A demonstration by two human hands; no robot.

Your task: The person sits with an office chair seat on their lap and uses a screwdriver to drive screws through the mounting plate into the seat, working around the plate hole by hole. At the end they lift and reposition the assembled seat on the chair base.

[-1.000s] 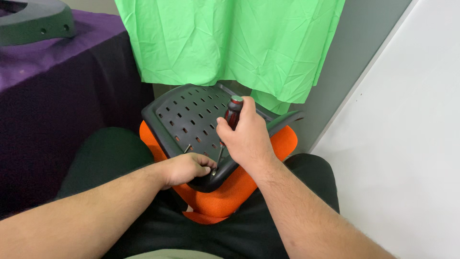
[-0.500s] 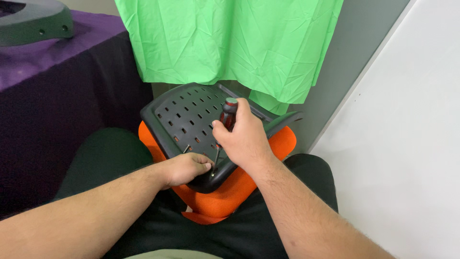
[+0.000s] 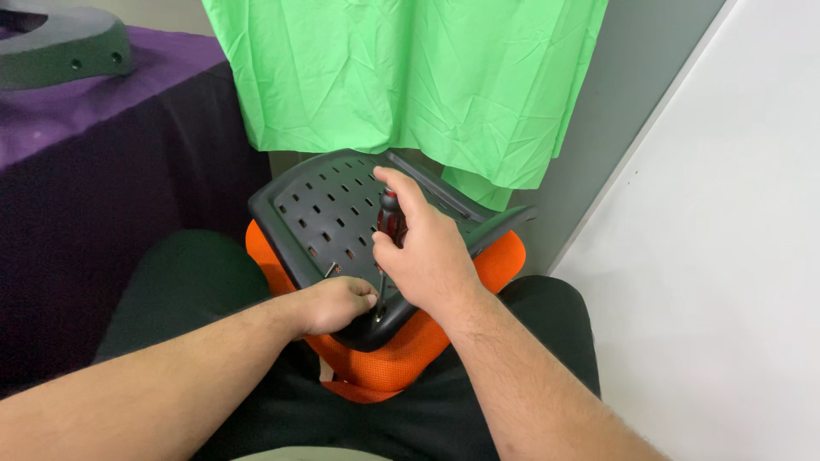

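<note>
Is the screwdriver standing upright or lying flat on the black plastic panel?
Roughly upright: the right hand grips the screwdriver handle-up, its shaft pointing down at the black panel.

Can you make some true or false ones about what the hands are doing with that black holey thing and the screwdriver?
1. The right hand holds a screwdriver with a red and black handle. True.
2. The black perforated panel lies on something blue. False: it sits on an orange cushion on the person's lap.
3. The left hand rests at the panel's near edge, beside the screwdriver's tip. True.
4. The cloth hanging behind the panel is yellow. False: the hanging cloth is green.
5. The grey curved part lies on the floor. False: it lies on a purple-covered table at the upper left.
</note>
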